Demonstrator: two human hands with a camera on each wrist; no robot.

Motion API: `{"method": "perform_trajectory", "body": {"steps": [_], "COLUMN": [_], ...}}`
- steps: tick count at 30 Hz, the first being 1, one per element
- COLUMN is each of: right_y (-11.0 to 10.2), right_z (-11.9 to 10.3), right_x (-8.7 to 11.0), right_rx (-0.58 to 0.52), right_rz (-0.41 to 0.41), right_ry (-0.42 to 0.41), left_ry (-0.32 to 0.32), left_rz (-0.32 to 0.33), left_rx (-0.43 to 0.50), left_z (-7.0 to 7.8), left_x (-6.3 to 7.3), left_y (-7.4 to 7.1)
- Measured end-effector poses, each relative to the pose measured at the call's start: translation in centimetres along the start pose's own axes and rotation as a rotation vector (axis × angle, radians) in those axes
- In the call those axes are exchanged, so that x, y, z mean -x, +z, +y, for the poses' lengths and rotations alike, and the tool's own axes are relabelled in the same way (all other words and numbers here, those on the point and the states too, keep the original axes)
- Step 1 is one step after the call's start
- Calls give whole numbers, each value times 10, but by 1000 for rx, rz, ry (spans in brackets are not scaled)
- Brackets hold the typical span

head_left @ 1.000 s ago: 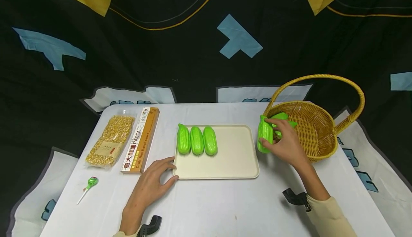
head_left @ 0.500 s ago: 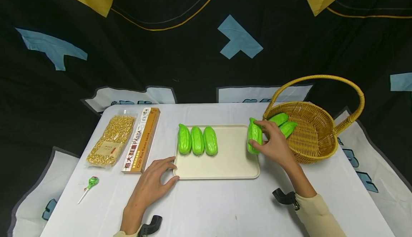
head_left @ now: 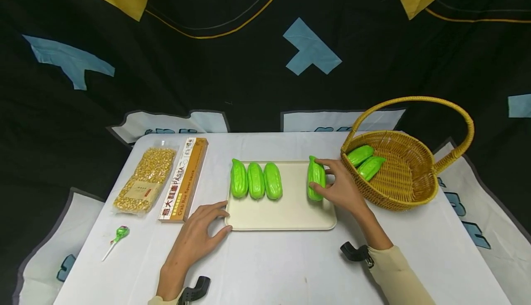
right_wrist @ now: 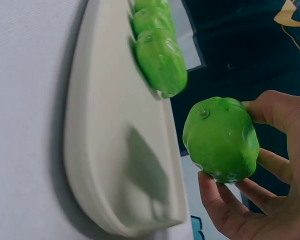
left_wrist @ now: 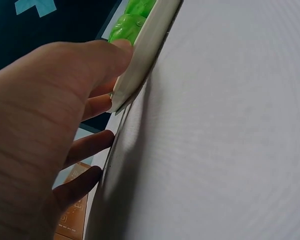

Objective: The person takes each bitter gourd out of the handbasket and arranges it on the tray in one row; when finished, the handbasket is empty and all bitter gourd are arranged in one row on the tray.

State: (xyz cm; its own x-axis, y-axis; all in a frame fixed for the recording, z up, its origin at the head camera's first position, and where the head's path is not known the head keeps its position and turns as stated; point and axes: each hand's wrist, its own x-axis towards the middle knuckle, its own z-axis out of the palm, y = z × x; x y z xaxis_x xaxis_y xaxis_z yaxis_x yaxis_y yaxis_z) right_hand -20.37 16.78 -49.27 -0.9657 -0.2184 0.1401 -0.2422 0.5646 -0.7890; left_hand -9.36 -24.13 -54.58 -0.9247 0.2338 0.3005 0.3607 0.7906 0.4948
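Note:
My right hand (head_left: 342,186) grips a glossy, ridged green bitter gourd (head_left: 316,179) between thumb and fingers, over the right part of the cream tray (head_left: 290,217). In the right wrist view, the held bitter gourd (right_wrist: 221,140) is apart from the tray, its shadow on the tray floor. Three more bitter gourds (head_left: 256,180) lie side by side at the tray's left end. My left hand (head_left: 197,233) rests at the tray's front left corner; in the left wrist view its loosely extended thumb and fingers touch the tray rim (left_wrist: 145,55).
At the right stands a wicker basket (head_left: 404,167) with a tall handle, holding two more bitter gourds (head_left: 370,167). Left of the tray lie a pasta box (head_left: 184,180), a bag of corn kernels (head_left: 147,176) and a green lollipop (head_left: 120,233). A dark printed cloth hangs behind.
My right hand has carried the bitter gourd leftward from beside the basket to above the tray's right part. The left hand stays at the tray corner.

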Motion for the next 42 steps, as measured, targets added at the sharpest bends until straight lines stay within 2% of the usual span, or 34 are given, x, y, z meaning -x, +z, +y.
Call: {"method": "perform_trajectory", "body": {"steps": [8,18,42], "right_y": [17,38,61], "right_z": [2,-6,-21], "right_x": [-4,-11,-22], "right_rx": [10,7,55], "right_rz": [-23,-87,-133], "right_ry": [-24,-56,-10], "left_ry": [-1,-10,-5], "left_rz": [-3,-2,0], "left_rx": [-1,4,12], "left_z": [0,0,-1], "left_x": [0,1,1], "left_y": [0,-1,0]}}
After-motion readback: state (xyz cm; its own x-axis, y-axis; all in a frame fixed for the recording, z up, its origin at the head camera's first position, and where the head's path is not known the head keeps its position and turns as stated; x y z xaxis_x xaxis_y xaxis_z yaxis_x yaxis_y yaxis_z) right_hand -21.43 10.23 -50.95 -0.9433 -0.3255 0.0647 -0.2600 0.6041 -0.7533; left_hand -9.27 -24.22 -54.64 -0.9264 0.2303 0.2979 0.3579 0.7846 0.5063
